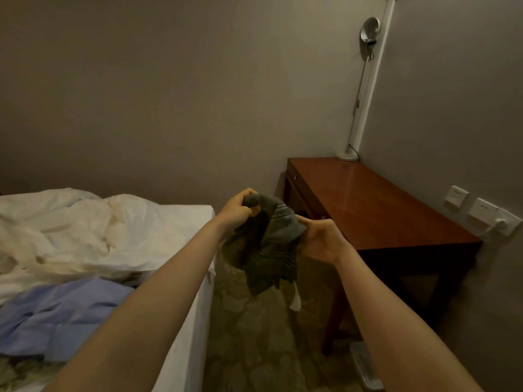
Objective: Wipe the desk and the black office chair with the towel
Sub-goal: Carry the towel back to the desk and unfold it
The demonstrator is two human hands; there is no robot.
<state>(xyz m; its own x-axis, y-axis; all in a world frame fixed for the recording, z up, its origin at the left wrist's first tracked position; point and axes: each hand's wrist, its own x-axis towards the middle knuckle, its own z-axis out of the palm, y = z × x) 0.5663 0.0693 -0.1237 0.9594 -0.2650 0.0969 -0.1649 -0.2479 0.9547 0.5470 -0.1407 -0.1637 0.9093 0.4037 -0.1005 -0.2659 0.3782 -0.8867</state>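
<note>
So, fingers first: the left hand (pixel 236 210) has its fingers (pixel 248 192) curled tight over the top corner of the towel (pixel 268 247), and the right hand (pixel 322 240) pinches another bunch of it between thumb and fingertips (pixel 306 222). Both hands are grasping the cloth, nothing loose. The towel is a dark grey-green thing with stripes, held up in mid-air between the two hands. The rest hangs down toward 6 o'clock, with a little white tag (pixel 295 302) dangling off it.

Going outward, the desk (pixel 376 210) is at roughly 3 o'clock from the hands, close but not touched. Its reddish top looks shiny, with only a white lamp (pixel 365 89) standing at its far end around 1 o'clock. The bed (pixel 181 219) with rumpled sheets is at 9 o'clock, and something light blue (pixel 56 309) lies on it at about 8.

Progress-wise, I'd say basically nothing is wiped yet. The towel is off every surface, so this looks like sorting out the cloth before the first pass on the desk. Desk and chair are both left to do.

Hard to see: I can't find the black office chair. There's a dark patch under the desk's near edge, but I can't tell what it is. The wall sockets (pixel 481 213) at 3 o'clock are dim too.
</note>
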